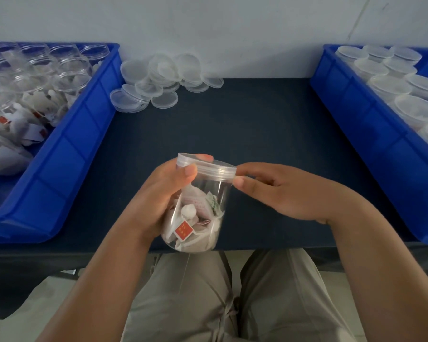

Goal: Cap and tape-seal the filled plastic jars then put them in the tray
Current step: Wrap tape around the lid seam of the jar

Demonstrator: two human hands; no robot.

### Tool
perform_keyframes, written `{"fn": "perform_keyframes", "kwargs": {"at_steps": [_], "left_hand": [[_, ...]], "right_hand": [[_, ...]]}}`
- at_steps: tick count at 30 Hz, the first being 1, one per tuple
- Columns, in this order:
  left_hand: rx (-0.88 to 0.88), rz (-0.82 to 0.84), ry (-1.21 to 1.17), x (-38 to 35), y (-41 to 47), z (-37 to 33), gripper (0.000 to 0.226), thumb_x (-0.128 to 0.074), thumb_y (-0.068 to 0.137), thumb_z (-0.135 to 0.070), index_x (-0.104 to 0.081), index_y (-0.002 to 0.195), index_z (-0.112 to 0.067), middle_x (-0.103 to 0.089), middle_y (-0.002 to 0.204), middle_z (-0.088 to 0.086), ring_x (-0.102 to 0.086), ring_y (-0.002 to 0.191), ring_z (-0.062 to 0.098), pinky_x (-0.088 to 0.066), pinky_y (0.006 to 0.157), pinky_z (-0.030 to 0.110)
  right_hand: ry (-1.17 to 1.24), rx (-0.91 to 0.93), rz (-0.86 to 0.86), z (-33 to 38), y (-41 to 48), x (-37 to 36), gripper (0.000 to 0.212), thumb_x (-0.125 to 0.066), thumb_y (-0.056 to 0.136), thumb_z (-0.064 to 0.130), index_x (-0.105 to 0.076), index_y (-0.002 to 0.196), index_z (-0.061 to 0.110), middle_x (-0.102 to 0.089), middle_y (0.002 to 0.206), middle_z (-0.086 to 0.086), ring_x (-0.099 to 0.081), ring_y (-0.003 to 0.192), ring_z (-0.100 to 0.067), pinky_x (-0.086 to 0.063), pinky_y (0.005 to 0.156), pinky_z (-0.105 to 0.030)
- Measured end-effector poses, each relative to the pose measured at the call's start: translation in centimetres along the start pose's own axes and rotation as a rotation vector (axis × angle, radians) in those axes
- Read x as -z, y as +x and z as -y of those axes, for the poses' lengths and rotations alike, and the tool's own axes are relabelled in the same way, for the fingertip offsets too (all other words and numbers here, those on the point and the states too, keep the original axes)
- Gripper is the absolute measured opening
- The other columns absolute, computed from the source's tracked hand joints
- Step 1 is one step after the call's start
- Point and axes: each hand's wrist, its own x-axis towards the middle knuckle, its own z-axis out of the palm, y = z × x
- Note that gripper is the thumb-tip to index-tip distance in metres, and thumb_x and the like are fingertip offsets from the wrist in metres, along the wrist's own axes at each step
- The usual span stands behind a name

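Low in the centre of the frame, above the bench's [232,124] near edge, the left hand [158,196] wraps around a filled jar [203,208], its thumb on the rim of the lid [215,167]. The right hand [282,191] pinches the lid's right edge between thumb and forefinger, its other fingers relaxed. Capping looks about finished. No tape is visible, so sealing seems still to come. The tray at left [67,154] holds many uncapped jars, the tray at right [371,134] lidded ones, and loose lids [158,82] lie at upper centre-left.
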Motion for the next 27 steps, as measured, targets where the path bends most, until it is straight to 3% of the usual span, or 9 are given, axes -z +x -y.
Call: {"fn": "perform_keyframes", "kwargs": {"at_steps": [3,5,8,14,16,18,21,24,27], "left_hand": [[-0.031,0.009,-0.024,0.3,0.1,-0.4,0.082,-0.081,0.084,-0.064,-0.064,0.143,-0.01,-0.074,0.125,0.016,-0.074,0.108,0.029,-0.061,0.084,0.036],[-0.04,-0.045,0.052,0.4,0.1,-0.7,0.08,-0.08,0.083,-0.068,-0.063,0.144,-0.019,-0.073,0.13,0.013,-0.072,0.118,0.031,-0.059,0.091,0.039],[-0.029,-0.09,0.095,-0.1,0.2,-0.8,0.075,-0.077,0.079,-0.075,-0.069,0.135,-0.025,-0.075,0.122,0.009,-0.074,0.112,0.027,-0.06,0.087,0.035],[-0.037,-0.096,0.143,-0.6,0.6,-1.0,0.053,-0.059,0.095,-0.063,-0.069,0.137,-0.032,-0.074,0.126,0.007,-0.074,0.114,0.025,-0.06,0.086,0.034],[-0.018,-0.098,0.195,-0.5,0.5,-1.1,0.056,-0.055,0.095,-0.067,-0.065,0.143,-0.038,-0.073,0.133,-0.001,-0.071,0.123,0.02,-0.058,0.097,0.04],[-0.037,-0.149,0.328,-1.0,0.5,-1.1,0.06,-0.046,0.094,-0.078,-0.054,0.148,-0.053,-0.067,0.135,-0.026,-0.064,0.127,-0.001,-0.05,0.105,0.037],[-0.067,-0.236,0.545,-3.2,0.2,-1.3,0.07,-0.041,0.088,-0.086,-0.038,0.152,-0.061,-0.055,0.115,-0.055,-0.051,0.111,-0.032,-0.047,0.086,0.011],[-0.1,-0.358,0.602,-4.7,0.1,-0.9,0.09,-0.066,0.068,-0.087,-0.045,0.147,-0.049,-0.064,0.114,-0.036,-0.059,0.107,-0.021,-0.045,0.073,-0.001],[-0.09,-0.414,0.538,-4.7,0.1,-1.3,0.084,-0.069,0.066,-0.086,-0.055,0.139,-0.047,-0.066,0.113,-0.037,-0.067,0.1,-0.012,-0.052,0.072,0.011]], "right_hand": [[-0.003,0.025,-0.057,0.0,-0.2,-0.1,0.051,-0.034,0.091,0.087,-0.058,0.126,0.059,-0.068,0.099,0.008,-0.062,0.085,-0.01,-0.052,0.079,-0.033],[-0.009,0.014,-0.107,-0.2,-0.2,-0.2,0.051,-0.034,0.092,0.085,-0.059,0.127,0.057,-0.068,0.092,0.019,-0.061,0.08,-0.002,-0.046,0.072,-0.028],[-0.041,0.004,-0.168,-0.3,-0.1,-0.3,0.054,-0.033,0.093,0.085,-0.059,0.128,0.054,-0.064,0.083,0.03,-0.06,0.073,0.006,-0.039,0.066,-0.02],[-0.009,0.034,-0.221,-0.2,-0.2,-0.9,0.048,-0.035,0.093,0.086,-0.059,0.126,0.061,-0.065,0.102,0.037,-0.062,0.085,0.004,-0.042,0.069,-0.022],[0.016,0.021,-0.242,-0.2,-0.2,-1.1,0.044,-0.037,0.091,0.087,-0.059,0.119,0.062,-0.066,0.1,0.034,-0.062,0.085,0.003,-0.044,0.068,-0.023],[0.036,0.009,-0.274,-0.5,-0.1,-1.5,0.042,-0.038,0.091,0.087,-0.059,0.116,0.06,-0.066,0.1,0.031,-0.062,0.086,0.002,-0.046,0.07,-0.025],[0.033,-0.008,-0.313,-0.6,0.1,-1.9,0.052,-0.038,0.087,0.089,-0.062,0.118,0.054,-0.064,0.097,0.037,-0.061,0.085,0.009,-0.044,0.069,-0.023],[0.019,-0.016,-0.316,-0.4,0.4,-2.4,0.055,-0.038,0.087,0.088,-0.061,0.122,0.054,-0.064,0.095,0.037,-0.058,0.083,0.015,-0.041,0.069,-0.019],[-0.036,-0.009,-0.255,-0.3,0.5,-2.2,0.064,-0.032,0.086,0.093,-0.056,0.131,0.055,-0.065,0.112,0.031,-0.06,0.093,0.008,-0.043,0.077,-0.022]]}}
